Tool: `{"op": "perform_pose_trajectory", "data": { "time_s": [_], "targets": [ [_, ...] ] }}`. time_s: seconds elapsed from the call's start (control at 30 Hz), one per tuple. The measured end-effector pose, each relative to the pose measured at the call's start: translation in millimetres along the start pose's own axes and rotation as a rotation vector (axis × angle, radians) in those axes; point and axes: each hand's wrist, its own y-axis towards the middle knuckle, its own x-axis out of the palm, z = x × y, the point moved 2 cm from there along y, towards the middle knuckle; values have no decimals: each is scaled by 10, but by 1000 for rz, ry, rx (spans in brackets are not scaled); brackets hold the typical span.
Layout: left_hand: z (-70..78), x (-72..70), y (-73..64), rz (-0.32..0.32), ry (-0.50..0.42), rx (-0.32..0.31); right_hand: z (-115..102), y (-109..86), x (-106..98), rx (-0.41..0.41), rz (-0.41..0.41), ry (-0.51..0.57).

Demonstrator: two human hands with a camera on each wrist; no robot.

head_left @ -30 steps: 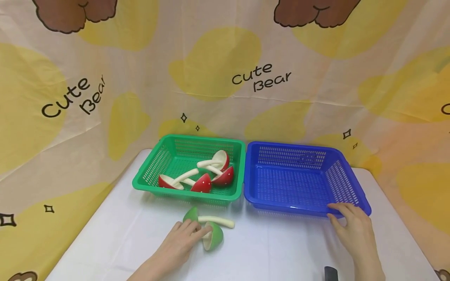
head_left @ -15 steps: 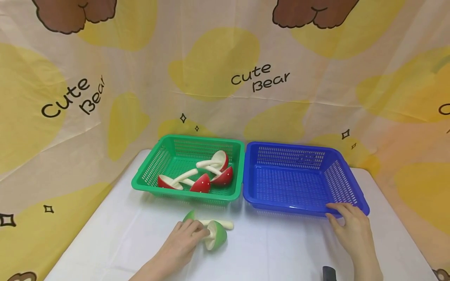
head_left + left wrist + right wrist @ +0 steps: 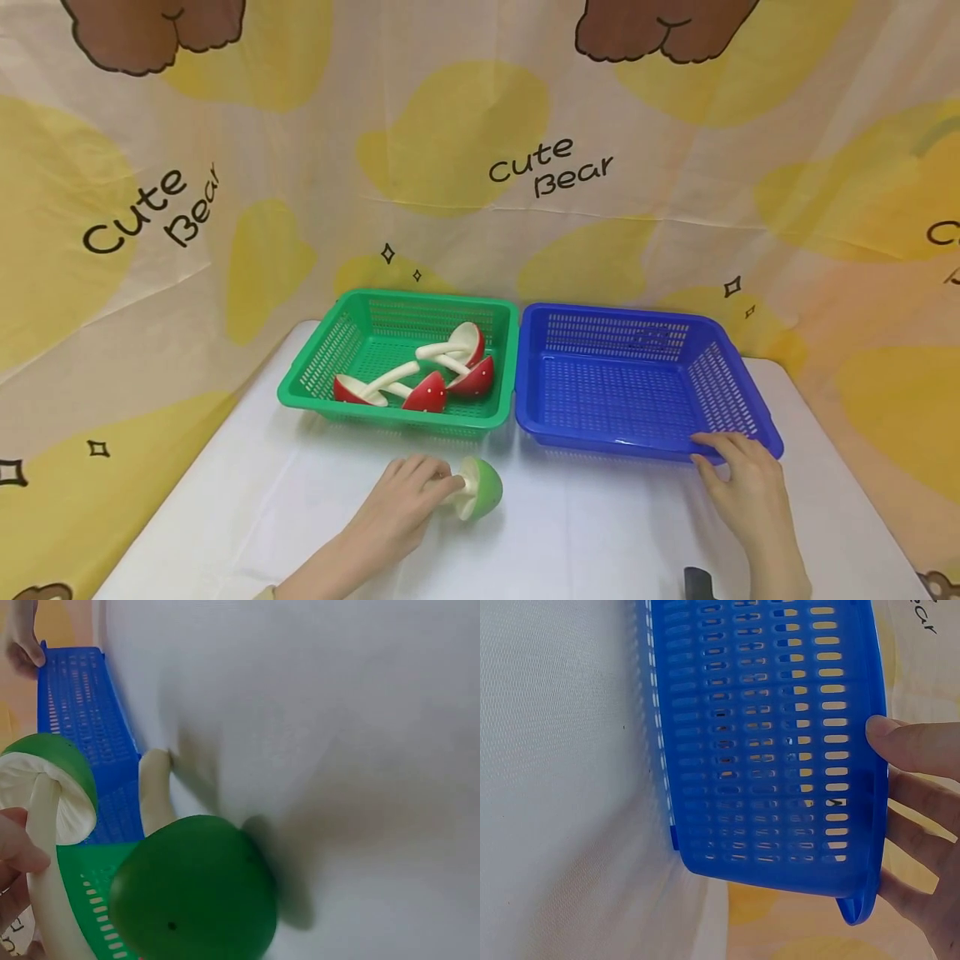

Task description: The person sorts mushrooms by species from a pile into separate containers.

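Note:
My left hand (image 3: 401, 504) pinches the white stem of a toy mushroom with a green cap (image 3: 489, 490), in front of the green basket. In the left wrist view, thumb and fingers hold that stem (image 3: 46, 881) below its cap. Closer to that camera is a second green-capped mushroom (image 3: 195, 892), its pale stem pointing towards the blue basket; the head view hides it behind my hand, and I cannot tell whether it touches the table. My right hand (image 3: 750, 487) grips the front rim of the blue basket (image 3: 772, 750) near its right corner, thumb outside.
The green basket (image 3: 397, 419) holds several red-capped toy mushrooms (image 3: 427, 394) with white stems. It stands against the blue basket, both before a patterned cloth backdrop (image 3: 450, 150). A dark object (image 3: 697, 583) lies at the front edge of the white table (image 3: 585, 542).
My left hand has moved up and right with the green mushroom, which has lifted and turned. The second green mushroom has gone from sight in the head view. My right hand stays on the rim.

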Motion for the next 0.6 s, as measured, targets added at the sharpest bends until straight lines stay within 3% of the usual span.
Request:
{"op": "perform_pose_trajectory", "data": {
  "time_s": [0.6],
  "targets": [
    [137,-44,523,-17,-30,182,9,-1,-2,28,-15,-3]
  ]
}}
